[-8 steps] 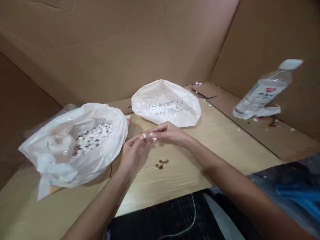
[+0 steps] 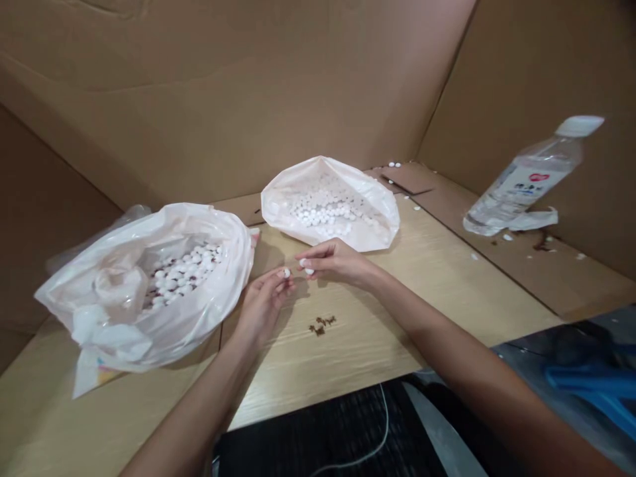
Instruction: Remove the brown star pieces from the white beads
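Observation:
My left hand (image 2: 261, 301) is closed in a pinch on a small white round piece (image 2: 287, 272) that has a dark speck on it. Facing it, a little to the right, my right hand (image 2: 338, 264) grips a pair of white round pieces (image 2: 309, 270) at its fingertips. A narrow gap separates the two hands. Below them, several small brown bits (image 2: 319, 326) lie on the table (image 2: 368, 338). To the left sits an open white plastic bag (image 2: 218, 315) of white pieces mixed with dark red-brown parts. Behind my right hand, another white bag (image 2: 377, 195) contains plain white pieces.
A clear bottle (image 2: 527, 179) with a white cap leans at the right, beside a scrap of white material (image 2: 536, 219). Cardboard walls (image 2: 248, 93) enclose the back and sides. Loose white pieces (image 2: 395, 164) lie near the back corner. Something blue (image 2: 591, 384) is at lower right.
My hands have drawn slightly apart, opening a small gap between their fingertips. The white pieces remain in the fingers. The bags and brown bits have not moved.

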Tool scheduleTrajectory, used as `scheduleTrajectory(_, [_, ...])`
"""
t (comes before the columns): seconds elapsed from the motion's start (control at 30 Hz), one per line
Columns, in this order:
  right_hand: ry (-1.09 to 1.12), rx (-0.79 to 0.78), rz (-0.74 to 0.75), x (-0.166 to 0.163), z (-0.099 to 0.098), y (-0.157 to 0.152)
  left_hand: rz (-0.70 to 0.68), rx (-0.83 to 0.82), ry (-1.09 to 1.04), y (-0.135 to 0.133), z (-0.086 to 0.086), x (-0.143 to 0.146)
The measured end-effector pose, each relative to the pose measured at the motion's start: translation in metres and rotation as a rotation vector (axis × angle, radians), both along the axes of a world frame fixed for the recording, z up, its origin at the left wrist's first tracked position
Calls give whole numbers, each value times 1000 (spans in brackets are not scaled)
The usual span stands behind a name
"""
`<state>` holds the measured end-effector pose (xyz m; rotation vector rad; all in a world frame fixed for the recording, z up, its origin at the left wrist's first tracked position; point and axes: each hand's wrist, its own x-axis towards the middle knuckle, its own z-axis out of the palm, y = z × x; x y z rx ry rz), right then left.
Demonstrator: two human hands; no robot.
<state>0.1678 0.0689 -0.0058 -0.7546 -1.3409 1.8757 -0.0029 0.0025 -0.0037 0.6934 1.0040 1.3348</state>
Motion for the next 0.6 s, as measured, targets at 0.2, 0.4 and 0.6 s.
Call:
scheduleTrajectory(0.2, [7,-32,-32,1,6,-1,-23,14,105,-1,-1,-2])
scheduleTrajectory(0.4, [26,-39,-45,2,5,2,-171,136,507,-7,-8,-2])
scheduleTrajectory(0.6, [21,-38,-57,4,6,2,-405,469,861,-9,-7,-2])
